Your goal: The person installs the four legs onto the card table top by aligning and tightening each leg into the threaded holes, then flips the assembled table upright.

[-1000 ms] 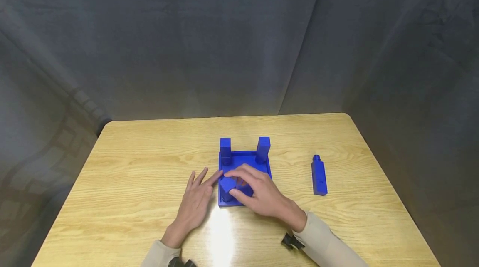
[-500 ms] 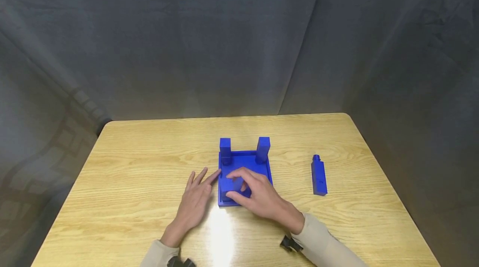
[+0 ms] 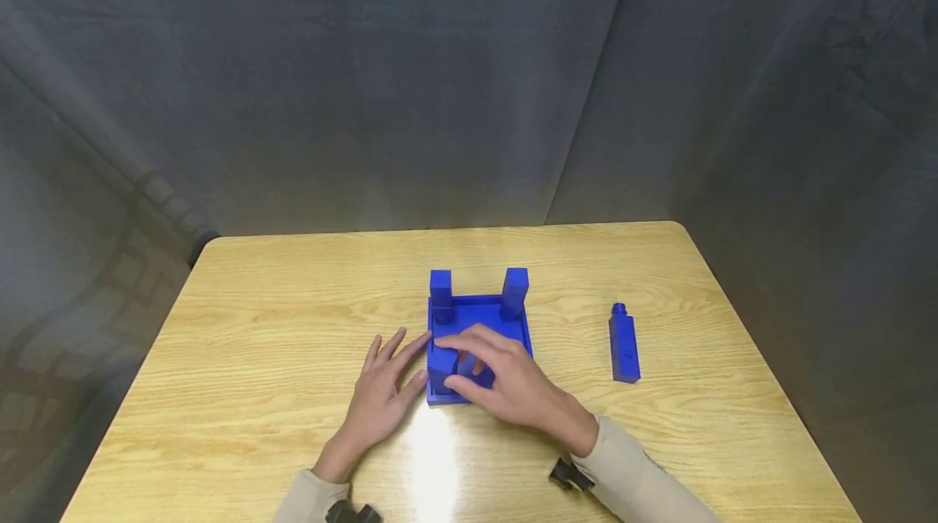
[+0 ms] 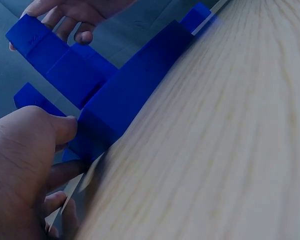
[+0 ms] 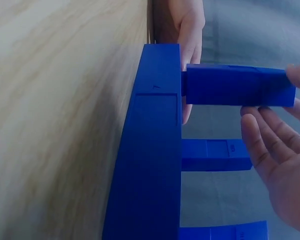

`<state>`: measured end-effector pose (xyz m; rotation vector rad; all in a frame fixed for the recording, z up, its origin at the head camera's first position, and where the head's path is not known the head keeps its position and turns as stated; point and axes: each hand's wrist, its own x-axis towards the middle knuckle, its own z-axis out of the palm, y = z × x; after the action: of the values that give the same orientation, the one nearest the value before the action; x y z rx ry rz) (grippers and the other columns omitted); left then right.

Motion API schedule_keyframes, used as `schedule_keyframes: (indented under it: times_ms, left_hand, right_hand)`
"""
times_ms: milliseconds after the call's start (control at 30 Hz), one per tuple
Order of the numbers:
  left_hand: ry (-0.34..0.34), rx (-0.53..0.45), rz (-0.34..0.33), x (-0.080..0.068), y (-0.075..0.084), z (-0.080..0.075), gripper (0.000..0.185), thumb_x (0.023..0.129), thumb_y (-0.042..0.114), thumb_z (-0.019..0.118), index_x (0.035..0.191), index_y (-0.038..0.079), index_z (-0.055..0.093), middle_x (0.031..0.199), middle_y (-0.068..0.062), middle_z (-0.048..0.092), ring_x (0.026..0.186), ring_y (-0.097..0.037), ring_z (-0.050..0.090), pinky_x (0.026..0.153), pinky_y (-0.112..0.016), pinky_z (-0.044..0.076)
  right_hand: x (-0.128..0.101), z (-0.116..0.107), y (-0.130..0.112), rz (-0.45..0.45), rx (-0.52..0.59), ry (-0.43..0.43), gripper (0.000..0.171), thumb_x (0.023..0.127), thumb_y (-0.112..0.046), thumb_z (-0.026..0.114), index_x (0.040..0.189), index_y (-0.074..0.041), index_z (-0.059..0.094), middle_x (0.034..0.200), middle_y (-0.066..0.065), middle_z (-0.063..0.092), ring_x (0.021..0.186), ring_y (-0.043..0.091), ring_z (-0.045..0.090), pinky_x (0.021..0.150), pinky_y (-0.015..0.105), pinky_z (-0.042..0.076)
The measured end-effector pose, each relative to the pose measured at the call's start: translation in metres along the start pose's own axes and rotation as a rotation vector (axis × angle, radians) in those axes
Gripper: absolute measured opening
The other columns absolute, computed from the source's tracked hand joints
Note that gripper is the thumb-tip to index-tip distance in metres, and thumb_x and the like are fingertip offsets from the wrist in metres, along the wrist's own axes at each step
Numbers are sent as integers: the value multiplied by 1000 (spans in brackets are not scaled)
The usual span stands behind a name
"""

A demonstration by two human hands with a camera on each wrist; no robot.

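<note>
A square blue tabletop (image 3: 484, 311) lies flat on the wooden table, its raised rim upward. Upright at its near left corner stands a blue table leg (image 3: 443, 368), turned slightly askew. My right hand (image 3: 506, 376) pinches this leg's upper end between thumb and fingers. In the right wrist view a short neck shows in a narrow gap between the leg (image 5: 225, 85) and the tabletop (image 5: 150, 150). My left hand (image 3: 381, 405) rests beside the tabletop, index finger and thumb extended against its left side. In the left wrist view its thumb presses the tabletop's side (image 4: 135, 85).
Two more blue legs, one far left (image 3: 441, 295) and one far right (image 3: 515, 293), stand on the tabletop's far corners. A loose blue leg (image 3: 624, 348) with a threaded end lies to the right on the wooden table (image 3: 293, 295). Dark curtains (image 3: 410, 83) hang around.
The gripped leg has turned about its upright axis while my right fingers opened a little and closed on it again. My left thumb has moved closer to the tabletop's side.
</note>
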<state>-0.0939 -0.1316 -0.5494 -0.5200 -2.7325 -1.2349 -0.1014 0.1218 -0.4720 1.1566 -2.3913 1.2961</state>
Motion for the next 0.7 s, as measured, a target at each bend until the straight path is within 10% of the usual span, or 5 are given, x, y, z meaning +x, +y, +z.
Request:
schedule_keyframes:
  times_ms: [700]
  left_hand:
    - [13, 4, 25, 0, -1, 1, 54, 108, 33, 68, 160, 19, 62, 160, -21, 61, 158, -51, 42, 133, -74, 13]
  right_hand:
    - [0, 5, -5, 107, -21, 42, 45, 92, -17, 94, 125, -10, 64, 108, 5, 76, 80, 14, 72, 69, 33, 66]
